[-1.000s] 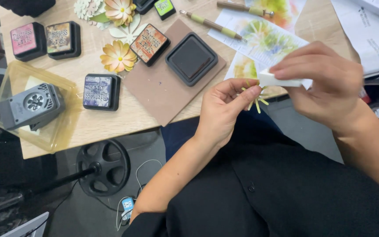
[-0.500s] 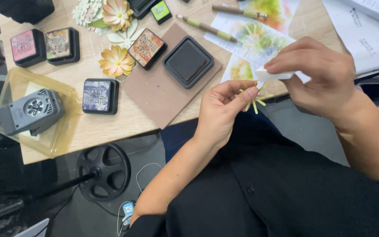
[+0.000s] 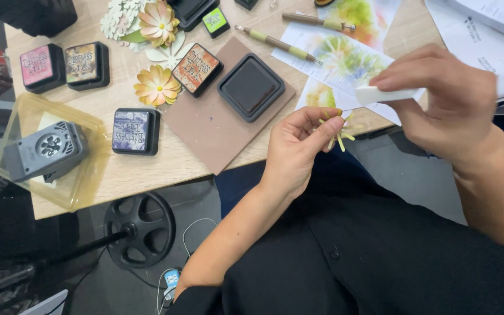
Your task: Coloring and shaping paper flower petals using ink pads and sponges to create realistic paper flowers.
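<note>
Head view looks down on a person seated at a wooden craft table point(image 3: 147, 175), both hands raised just past its near edge. Left hand point(image 3: 298, 149) has thumb and fingertips pinched together on a small paper flower point(image 3: 338, 129) with thin yellow-green petals, held in the air over the lap and close beside the table edge. Right hand point(image 3: 444, 102) has its fingers closed on a white foam applicator point(image 3: 387, 94), which sits just above and to the right of the flower, apart from it. To colour such thin petals well, I judge the pinch should stay at the flower's centre so the tips are free, and the foam should touch lightly and stroke outward, since a hard press would likely bend or tear them. On a brown mat point(image 3: 205, 131) lies an open ink pad point(image 3: 251, 86), its dark surface bare, with its printed orange lid point(image 3: 196, 69) touching the mat's upper corner. 3 closed ink pad cases lie nearby: a pink one point(image 3: 37, 67), a tan one point(image 3: 86, 63) and a purple one point(image 3: 134, 131). A clear yellowish plastic tray point(image 3: 21, 122) at the table's left corner holds 1 grey paper punch point(image 3: 48, 149) and nothing else that shows. Finished paper flowers point(image 3: 157, 84) lie between the cases.
</note>
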